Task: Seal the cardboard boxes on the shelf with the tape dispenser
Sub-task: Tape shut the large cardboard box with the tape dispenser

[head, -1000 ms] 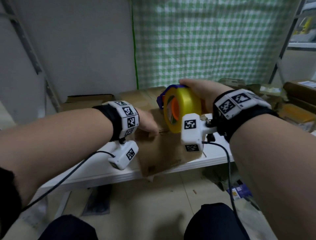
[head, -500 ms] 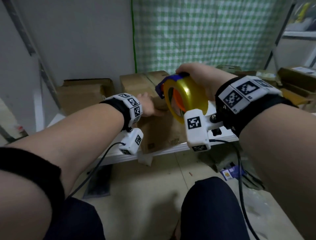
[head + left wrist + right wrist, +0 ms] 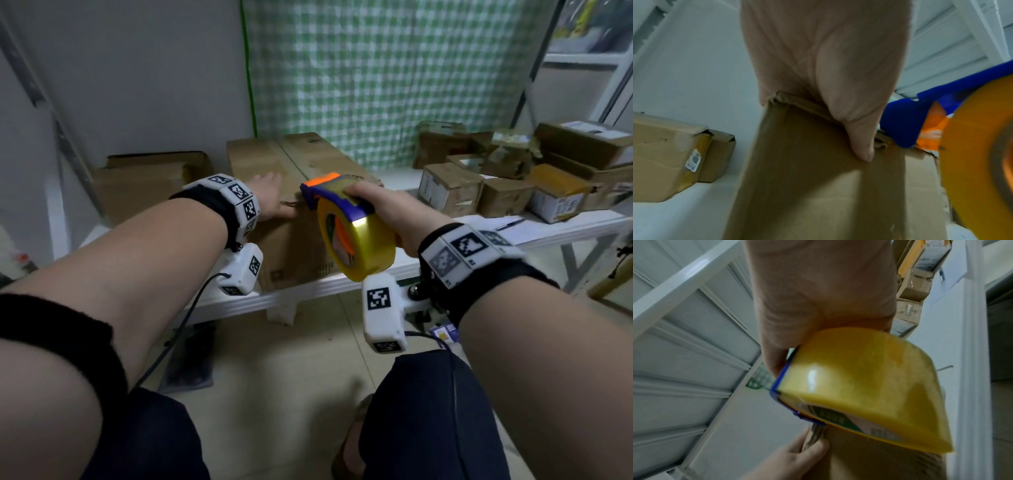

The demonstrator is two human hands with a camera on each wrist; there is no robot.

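Note:
A large brown cardboard box (image 3: pixel 291 246) stands on the white shelf (image 3: pixel 561 228) in the head view, its flaps down. My left hand (image 3: pixel 270 200) lies over its near top edge, fingers straight on the top and the thumb (image 3: pixel 861 146) pressed on the front face. My right hand (image 3: pixel 383 210) grips a blue tape dispenser (image 3: pixel 342 202) with an orange flap and a fat yellow tape roll (image 3: pixel 363 246). The dispenser's nose sits at the box's top front edge, just right of my left hand. The roll (image 3: pixel 869 386) fills the right wrist view.
Another brown box (image 3: pixel 147 178) sits at the left of the shelf. Several smaller boxes (image 3: pixel 479 185) crowd the right end, with a pen (image 3: pixel 510 224) on paper in front of them. A green checked cloth hangs behind. My knees and the tiled floor are below.
My right hand has brought the dispenser down and toward me, from over the box top to its near top edge. My left hand stays on the box.

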